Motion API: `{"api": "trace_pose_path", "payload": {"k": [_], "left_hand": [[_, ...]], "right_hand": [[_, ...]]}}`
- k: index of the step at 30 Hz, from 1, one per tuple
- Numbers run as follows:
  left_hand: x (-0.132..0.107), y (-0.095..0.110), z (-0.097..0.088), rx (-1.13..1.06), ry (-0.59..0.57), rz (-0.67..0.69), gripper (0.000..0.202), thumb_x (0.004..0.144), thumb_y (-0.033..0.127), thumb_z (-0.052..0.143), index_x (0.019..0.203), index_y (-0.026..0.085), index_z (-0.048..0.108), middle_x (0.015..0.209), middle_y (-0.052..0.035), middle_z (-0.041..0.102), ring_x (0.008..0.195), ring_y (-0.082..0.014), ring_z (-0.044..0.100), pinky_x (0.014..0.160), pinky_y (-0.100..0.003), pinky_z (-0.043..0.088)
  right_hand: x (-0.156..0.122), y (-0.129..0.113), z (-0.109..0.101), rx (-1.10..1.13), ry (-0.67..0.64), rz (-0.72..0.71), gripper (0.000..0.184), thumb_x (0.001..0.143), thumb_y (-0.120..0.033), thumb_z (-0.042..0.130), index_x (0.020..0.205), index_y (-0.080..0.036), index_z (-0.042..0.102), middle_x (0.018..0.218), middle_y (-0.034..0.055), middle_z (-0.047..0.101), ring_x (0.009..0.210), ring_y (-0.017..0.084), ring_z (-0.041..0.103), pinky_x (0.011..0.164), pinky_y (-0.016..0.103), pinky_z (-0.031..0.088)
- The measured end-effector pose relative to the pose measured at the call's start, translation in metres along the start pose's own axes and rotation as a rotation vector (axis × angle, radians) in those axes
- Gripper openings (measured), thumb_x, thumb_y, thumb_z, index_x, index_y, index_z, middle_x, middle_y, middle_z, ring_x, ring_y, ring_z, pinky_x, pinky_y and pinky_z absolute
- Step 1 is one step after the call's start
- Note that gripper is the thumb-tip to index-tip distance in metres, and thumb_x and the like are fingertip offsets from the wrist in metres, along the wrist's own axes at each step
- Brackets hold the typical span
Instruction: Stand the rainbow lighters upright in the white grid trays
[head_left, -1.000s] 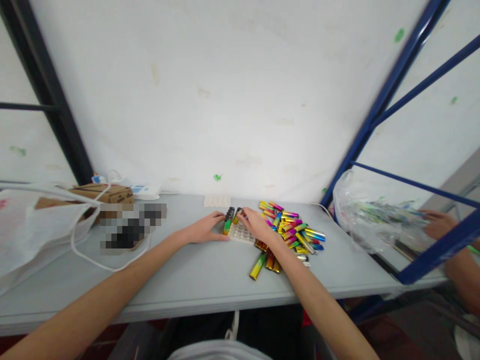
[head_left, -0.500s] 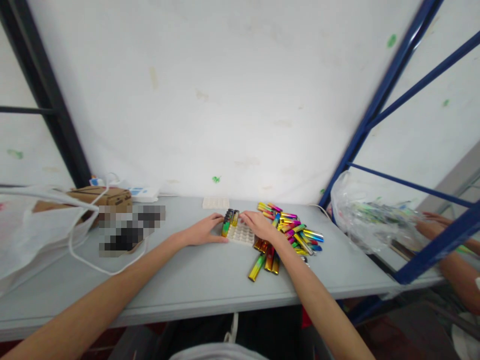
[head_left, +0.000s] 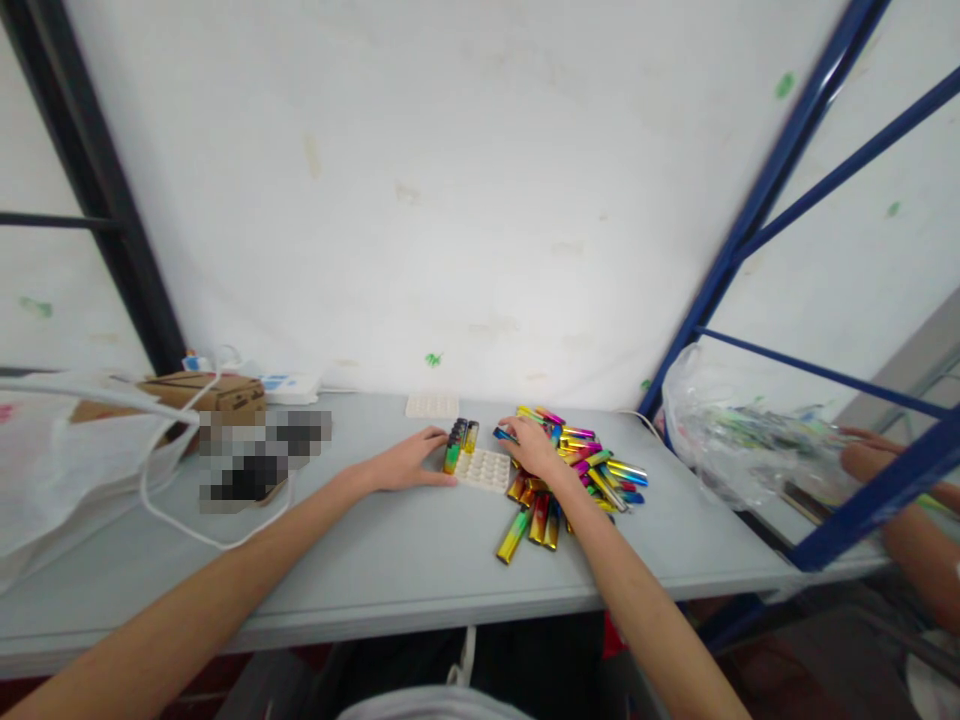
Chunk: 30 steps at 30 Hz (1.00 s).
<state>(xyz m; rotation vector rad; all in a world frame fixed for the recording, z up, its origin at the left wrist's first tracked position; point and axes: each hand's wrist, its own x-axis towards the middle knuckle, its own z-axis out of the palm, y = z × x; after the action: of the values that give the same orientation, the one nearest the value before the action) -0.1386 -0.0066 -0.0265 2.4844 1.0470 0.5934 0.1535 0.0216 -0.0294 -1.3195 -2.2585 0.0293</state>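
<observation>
Blue lighter (head_left: 505,434) in the right hand (head_left: 531,447), tray (head_left: 491,472) at its eight o'clock.
The right hand's fingertips pinch the blue lighter, its long axis roughly ten to four o'clock, at the nine-o'clock edge of the loose pile (head_left: 600,462). The left hand (head_left: 403,461) is nearer the tray, at its nine o'clock, thumb and fingers spread wide around the end where upright lighters (head_left: 451,452) stand; whether it touches them is unclear.
</observation>
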Motion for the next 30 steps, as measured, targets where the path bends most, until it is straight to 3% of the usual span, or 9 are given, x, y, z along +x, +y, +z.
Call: {"api": "trace_pose_path", "payload": {"k": [3,5,8,11,13,16,18,24,30], "left_hand": [[0.000,0.000,-0.001,-0.004,0.008,0.001,0.075,0.078,0.067,0.074,0.134,0.018,0.059,0.142,-0.0144,0.056,0.131,-0.0345,0.054,0.116,-0.046,0.039],[0.000,0.001,-0.001,0.003,-0.003,-0.002,0.076,0.079,0.067,0.073,0.135,0.017,0.058,0.143,-0.0152,0.055,0.131,-0.0341,0.054,0.117,-0.045,0.038],[0.000,0.000,-0.001,0.012,-0.021,-0.002,0.079,0.080,0.066,0.072,0.137,0.014,0.056,0.144,-0.0172,0.053,0.132,-0.0334,0.053,0.118,-0.044,0.037],[0.000,0.000,0.000,0.003,-0.011,0.009,0.078,0.080,0.066,0.073,0.137,0.016,0.056,0.143,-0.0164,0.054,0.131,-0.0334,0.053,0.117,-0.045,0.038],[0.000,-0.001,0.000,-0.006,0.002,0.018,0.078,0.079,0.066,0.073,0.137,0.017,0.057,0.143,-0.0152,0.055,0.131,-0.0338,0.054,0.117,-0.045,0.039],[0.000,-0.002,0.000,-0.008,0.003,0.028,0.078,0.079,0.067,0.072,0.138,0.018,0.056,0.142,-0.0151,0.056,0.131,-0.0340,0.053,0.116,-0.045,0.039],[0.000,-0.001,0.000,-0.001,-0.005,0.029,0.079,0.080,0.068,0.071,0.139,0.018,0.056,0.142,-0.0151,0.056,0.132,-0.0335,0.053,0.116,-0.044,0.039],[-0.001,0.001,-0.001,-0.003,-0.013,0.013,0.079,0.080,0.068,0.071,0.139,0.017,0.056,0.143,-0.0154,0.054,0.132,-0.0337,0.053,0.117,-0.044,0.038],[-0.001,0.002,-0.001,0.000,0.003,0.025,0.076,0.080,0.067,0.073,0.137,0.018,0.057,0.142,-0.0145,0.056,0.130,-0.0338,0.054,0.115,-0.045,0.040]], "right_hand": [[0.003,-0.007,0.000,0.218,0.133,0.017,0.016,0.096,-0.029,0.057,0.106,-0.017,0.063,0.098,0.0091,0.067,0.092,0.021,0.065,0.088,0.036,0.051],[0.004,-0.014,-0.002,0.461,0.159,0.075,0.021,0.100,-0.039,0.050,0.108,-0.021,0.056,0.092,0.0045,0.065,0.071,0.016,0.063,0.069,0.030,0.053],[0.004,-0.026,-0.007,0.803,0.118,0.153,0.030,0.099,-0.054,0.044,0.111,-0.026,0.045,0.088,-0.0012,0.063,0.051,0.009,0.049,0.045,0.020,0.039],[0.003,-0.035,-0.012,1.017,0.075,0.225,0.039,0.093,-0.062,0.051,0.107,-0.027,0.044,0.067,-0.0084,0.050,0.045,0.008,0.034,0.041,0.017,0.026],[0.004,-0.039,-0.013,1.123,0.021,0.281,0.046,0.091,-0.071,0.047,0.097,-0.025,0.048,0.058,-0.0102,0.036,0.043,0.008,0.025,0.041,0.018,0.020],[0.004,-0.042,-0.012,1.185,0.011,0.372,0.062,0.091,-0.080,0.032,0.070,-0.022,0.043,0.053,-0.0084,0.025,0.043,0.008,0.020,0.041,0.021,0.016],[0.004,-0.043,-0.011,1.182,0.062,0.434,0.063,0.090,-0.079,0.033,0.061,-0.023,0.032,0.051,-0.0078,0.021,0.043,0.008,0.017,0.040,0.022,0.015],[0.003,-0.041,-0.005,1.102,0.187,0.500,0.053,0.094,-0.062,0.035,0.058,-0.025,0.028,0.048,-0.0067,0.021,0.039,0.009,0.017,0.037,0.022,0.014],[0.002,-0.044,-0.003,1.127,0.093,0.476,0.056,0.093,-0.065,0.039,0.057,-0.024,0.031,0.047,-0.0069,0.022,0.040,0.007,0.016,0.037,0.021,0.013]]}}
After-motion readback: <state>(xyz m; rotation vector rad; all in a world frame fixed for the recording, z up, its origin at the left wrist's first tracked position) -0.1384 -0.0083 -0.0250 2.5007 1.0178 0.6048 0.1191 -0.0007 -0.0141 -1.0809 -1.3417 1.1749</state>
